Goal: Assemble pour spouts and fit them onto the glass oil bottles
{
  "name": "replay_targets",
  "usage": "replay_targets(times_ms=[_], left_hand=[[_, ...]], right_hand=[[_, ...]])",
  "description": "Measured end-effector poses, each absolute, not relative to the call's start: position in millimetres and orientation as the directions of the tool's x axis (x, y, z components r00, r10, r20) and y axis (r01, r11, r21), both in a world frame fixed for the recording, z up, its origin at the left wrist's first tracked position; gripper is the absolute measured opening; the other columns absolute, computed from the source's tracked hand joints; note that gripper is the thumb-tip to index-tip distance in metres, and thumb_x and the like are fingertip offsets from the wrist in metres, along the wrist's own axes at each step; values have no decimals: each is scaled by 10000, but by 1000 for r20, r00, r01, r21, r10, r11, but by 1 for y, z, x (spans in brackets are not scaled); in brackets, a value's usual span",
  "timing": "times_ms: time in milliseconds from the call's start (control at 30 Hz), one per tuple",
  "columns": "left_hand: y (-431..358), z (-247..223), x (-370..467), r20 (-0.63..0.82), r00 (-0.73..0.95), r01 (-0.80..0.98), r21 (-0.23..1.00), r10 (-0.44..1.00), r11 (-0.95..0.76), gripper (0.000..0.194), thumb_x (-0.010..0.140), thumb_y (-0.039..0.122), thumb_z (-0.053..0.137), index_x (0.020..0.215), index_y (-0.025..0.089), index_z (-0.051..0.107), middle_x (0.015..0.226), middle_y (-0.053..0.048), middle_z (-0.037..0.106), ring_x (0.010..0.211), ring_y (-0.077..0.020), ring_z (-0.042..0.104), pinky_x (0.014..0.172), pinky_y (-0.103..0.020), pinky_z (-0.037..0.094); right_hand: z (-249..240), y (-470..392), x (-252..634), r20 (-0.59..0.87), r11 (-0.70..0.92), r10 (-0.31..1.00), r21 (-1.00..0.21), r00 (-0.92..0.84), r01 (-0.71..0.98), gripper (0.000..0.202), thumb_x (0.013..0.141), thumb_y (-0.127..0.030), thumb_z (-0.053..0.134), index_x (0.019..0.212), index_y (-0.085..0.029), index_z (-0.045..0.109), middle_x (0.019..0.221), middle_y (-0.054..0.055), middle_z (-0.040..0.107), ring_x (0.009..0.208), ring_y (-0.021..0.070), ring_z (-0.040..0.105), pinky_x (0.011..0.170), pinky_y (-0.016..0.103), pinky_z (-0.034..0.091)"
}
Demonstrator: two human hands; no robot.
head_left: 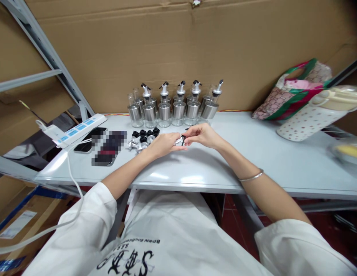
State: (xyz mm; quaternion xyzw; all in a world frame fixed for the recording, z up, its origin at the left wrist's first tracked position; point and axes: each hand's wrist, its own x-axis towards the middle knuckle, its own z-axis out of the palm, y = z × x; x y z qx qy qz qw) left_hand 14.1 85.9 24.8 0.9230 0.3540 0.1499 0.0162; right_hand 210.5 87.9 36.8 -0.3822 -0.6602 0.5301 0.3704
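My left hand is closed around a small silver spout piece above the table. At its black part, the fingertips of my right hand pinch from the other side. Just left of my left hand lie several black stoppers and several loose silver spout pieces. Behind my hands stand several glass bottles with steel sleeves; the front ones mostly carry silver pourers with black tips, while the front left one has a bare neck.
A power strip with a white cable, a dark phone and a blurred device lie at the left. A patterned bag, a dotted flask and a blurred bowl stand at the right. Cardboard rises behind the table.
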Motion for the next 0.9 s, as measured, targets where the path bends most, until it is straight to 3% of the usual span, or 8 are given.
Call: replay_targets(times_ms=[133,300,500,600,767,900], left_hand=[[84,23,15,264,709,654,100,654,-750,438,856,595,508,852,158,520,781,-58,631,706,-195,595,606,-251,339],[87,18,15,344,688,606,214,640,-766,429,865,589,501,808,164,510,737,-26,591,653,-161,556,592,-241,337],[92,16,13,367,708,541,266,603,-798,423,828,590,558,793,172,501,693,6,532,634,-147,515,602,-243,351],[89,19,14,387,693,493,361,608,-792,357,831,503,592,744,177,475,649,34,471,596,-116,462,584,-230,337],[84,22,18,360,648,434,550,671,-714,302,798,382,554,639,181,394,590,62,369,559,-79,338,549,-216,263],[83,23,19,331,645,435,582,689,-687,255,776,340,506,625,182,376,588,59,369,567,-79,335,554,-221,255]], right_hand=[[36,85,210,103,180,894,-973,-435,142,364,456,-387,878,639,-141,681,570,24,682,535,151,640,599,310,555],[39,84,209,147,197,906,-976,-396,89,373,464,-383,879,661,-142,674,594,23,694,540,146,642,607,311,557],[43,84,210,110,157,873,-986,-476,60,369,486,-317,880,741,-144,676,582,4,693,522,130,633,574,285,543],[44,83,211,113,164,860,-985,-498,61,383,522,-298,867,830,-146,699,602,1,699,548,136,644,585,290,541],[44,84,214,104,158,844,-986,-526,60,314,524,-287,865,747,-141,699,646,14,715,592,130,643,628,289,528],[43,86,215,97,154,844,-986,-527,66,304,518,-279,862,738,-139,706,633,14,712,593,126,631,642,294,517]])
